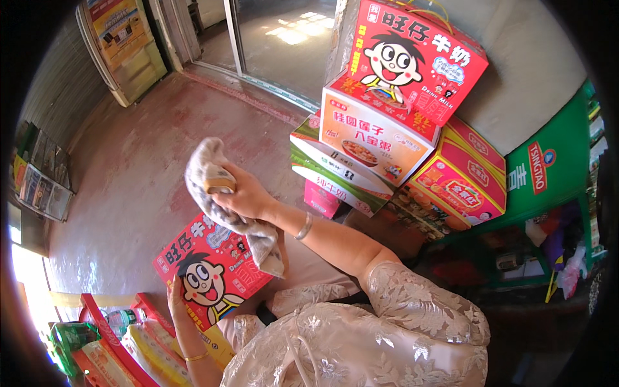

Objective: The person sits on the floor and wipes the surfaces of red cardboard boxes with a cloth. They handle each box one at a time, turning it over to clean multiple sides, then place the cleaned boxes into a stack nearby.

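Observation:
A red carton of Want Want milk drink (208, 280), printed with a cartoon child, is tilted in front of my lap. My left hand (180, 302) grips its left edge, the fingers partly hidden by the box. Above the carton, my right hand (244, 191) is closed on a crumpled grey-white cloth (205, 167) with dark marks. One end of the cloth hangs down over the carton's upper right corner. A small tan-brown patch or object (220, 185) shows at my right fingers; I cannot tell what it is.
At the right stand stacked cartons: another red milk carton (411, 58) on top, a porridge carton (372, 130), and red gift boxes (459, 184). Beside them is a green Tsingtao case (541, 159). A red rack with bottles (111, 334) stands lower left. Sliding glass doors (285, 48) are ahead.

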`<state>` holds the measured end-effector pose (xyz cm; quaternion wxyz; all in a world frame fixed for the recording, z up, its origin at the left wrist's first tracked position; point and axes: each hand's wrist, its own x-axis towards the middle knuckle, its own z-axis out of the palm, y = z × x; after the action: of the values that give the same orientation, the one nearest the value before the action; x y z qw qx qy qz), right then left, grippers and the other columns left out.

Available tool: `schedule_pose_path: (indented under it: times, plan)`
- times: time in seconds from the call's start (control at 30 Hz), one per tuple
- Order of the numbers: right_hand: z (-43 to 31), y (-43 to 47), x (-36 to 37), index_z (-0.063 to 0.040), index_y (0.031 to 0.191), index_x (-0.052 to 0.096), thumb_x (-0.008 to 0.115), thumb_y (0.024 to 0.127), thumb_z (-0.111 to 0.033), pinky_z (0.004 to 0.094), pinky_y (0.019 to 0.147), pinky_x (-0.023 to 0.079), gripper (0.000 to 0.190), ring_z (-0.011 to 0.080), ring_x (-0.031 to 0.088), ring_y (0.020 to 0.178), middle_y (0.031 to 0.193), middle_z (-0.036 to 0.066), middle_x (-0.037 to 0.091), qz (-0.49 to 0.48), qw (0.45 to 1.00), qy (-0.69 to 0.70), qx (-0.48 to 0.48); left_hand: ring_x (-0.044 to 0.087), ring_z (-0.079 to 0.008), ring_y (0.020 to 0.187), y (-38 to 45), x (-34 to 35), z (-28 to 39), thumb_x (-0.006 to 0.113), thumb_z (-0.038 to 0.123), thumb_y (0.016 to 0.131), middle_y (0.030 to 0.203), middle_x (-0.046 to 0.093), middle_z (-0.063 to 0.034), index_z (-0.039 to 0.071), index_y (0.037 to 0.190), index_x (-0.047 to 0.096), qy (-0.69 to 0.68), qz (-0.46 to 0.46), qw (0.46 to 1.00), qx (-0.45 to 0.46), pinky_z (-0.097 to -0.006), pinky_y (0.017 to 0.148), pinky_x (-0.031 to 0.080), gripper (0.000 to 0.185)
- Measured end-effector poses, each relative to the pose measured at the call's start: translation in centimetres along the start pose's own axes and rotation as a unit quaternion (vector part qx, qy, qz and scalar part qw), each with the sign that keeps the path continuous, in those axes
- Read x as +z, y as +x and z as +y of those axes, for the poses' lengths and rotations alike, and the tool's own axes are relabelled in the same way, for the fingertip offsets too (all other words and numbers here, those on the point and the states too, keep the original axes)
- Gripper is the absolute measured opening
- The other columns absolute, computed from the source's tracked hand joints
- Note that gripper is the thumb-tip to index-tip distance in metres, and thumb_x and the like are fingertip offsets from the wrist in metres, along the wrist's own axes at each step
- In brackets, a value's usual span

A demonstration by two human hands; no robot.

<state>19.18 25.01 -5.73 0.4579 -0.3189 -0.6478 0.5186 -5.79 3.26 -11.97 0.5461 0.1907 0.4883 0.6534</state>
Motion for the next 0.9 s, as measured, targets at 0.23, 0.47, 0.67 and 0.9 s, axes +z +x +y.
schedule_pose_path:
  times: [0.23,0.47,0.67,0.9]
  plan:
    - [-2.8,-6.9,9.3,-0.008,0.130,0.053,0.074,0.079,-0.027,0.0440,0.080,0.056,0.059,0.0376,0.064,0.100,0.114,0.022,0.053,-0.271,0.892,-0.316,-0.175,0.066,-0.0203,0.080,-0.2,1.4,0.5,0.060,0.022,0.096,0.094,0.067,-0.0088,0.005,0.102,0.063,-0.036,0.119,0.992,-0.034,-0.0316,0.071,0.056,0.019]
    - [-3.7,-15.3,12.1,-0.016,0.126,0.056,0.076,0.075,-0.024,0.0433,0.072,0.054,0.055,0.0333,0.064,0.095,0.113,0.019,0.051,-0.337,0.865,-0.242,-0.281,0.058,-0.0178,0.068,-3.1,-0.5,0.0,0.061,0.017,0.091,0.078,0.059,-0.0063,0.007,0.083,0.058,0.020,-0.170,0.932,0.319,-0.0286,0.063,0.050,0.013]
    - [-4.0,-13.4,5.6,-0.017,0.115,0.059,0.077,0.076,-0.026,0.0460,0.076,0.053,0.044,0.0334,0.063,0.096,0.104,0.015,0.056,-0.346,0.885,-0.241,-0.198,0.057,-0.0193,0.083,-0.4,-0.9,-0.6,0.051,0.027,0.098,0.093,0.057,-0.0079,0.007,0.097,0.054,0.041,-0.189,0.958,0.210,-0.0327,0.076,0.048,0.020]
    - [-1.9,-6.9,-2.2,-0.013,0.125,0.058,0.078,0.076,-0.035,0.0456,0.088,0.051,0.057,0.0331,0.062,0.103,0.105,0.017,0.060,-0.109,0.916,-0.372,-0.100,0.064,-0.0238,0.113,-0.1,-1.4,-0.5,0.047,0.048,0.103,0.132,0.062,-0.0116,0.002,0.137,0.052,-0.067,0.031,0.996,-0.048,-0.0374,0.097,0.053,0.057]
